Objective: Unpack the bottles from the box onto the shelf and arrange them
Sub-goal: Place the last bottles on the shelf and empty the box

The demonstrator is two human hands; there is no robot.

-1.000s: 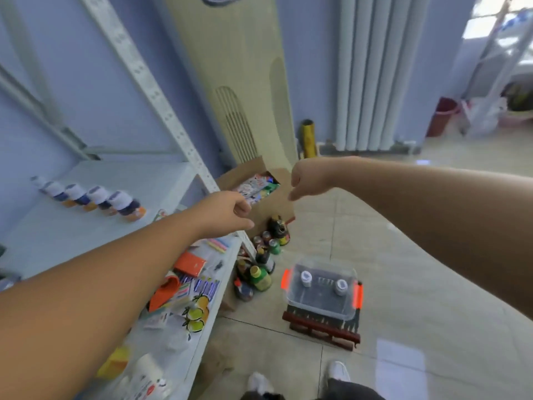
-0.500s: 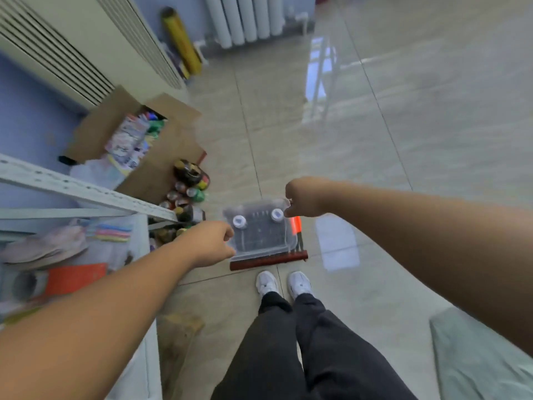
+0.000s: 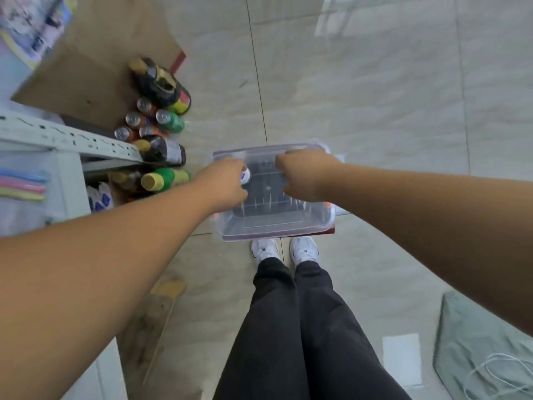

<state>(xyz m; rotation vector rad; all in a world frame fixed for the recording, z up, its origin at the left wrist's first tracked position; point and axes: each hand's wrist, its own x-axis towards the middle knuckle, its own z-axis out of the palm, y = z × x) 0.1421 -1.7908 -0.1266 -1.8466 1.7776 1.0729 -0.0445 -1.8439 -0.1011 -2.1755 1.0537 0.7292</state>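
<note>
Head view, looking straight down: a clear plastic box [image 3: 274, 223] sits on the tiled floor [image 3: 375, 96] at the centre of the frame, just above the person's white shoes [image 3: 284, 251] and dark trousers [image 3: 294, 327]. Both bare arms reach down into it. The left hand [image 3: 223, 184], at the box's left wall, is curled around a small white-capped bottle [image 3: 245, 176] with a blue mark; only the cap shows past the fingers. The right hand [image 3: 304, 176] is bunched at the box's upper right, knuckles up; what it grips, if anything, cannot be told, since the hand hides whatever lies under it. The box's floor between the hands shows dark through the plastic. Left of the box, at centre left, stand several cans [image 3: 147, 119] and larger bottles with yellow caps [image 3: 161, 179], close beside a white perforated shelf rail [image 3: 66, 138]. A cardboard flap [image 3: 95, 67] lies in the upper left. A grey-green cushion [image 3: 487, 350] with a white cord on it fills the lower right corner.
</note>
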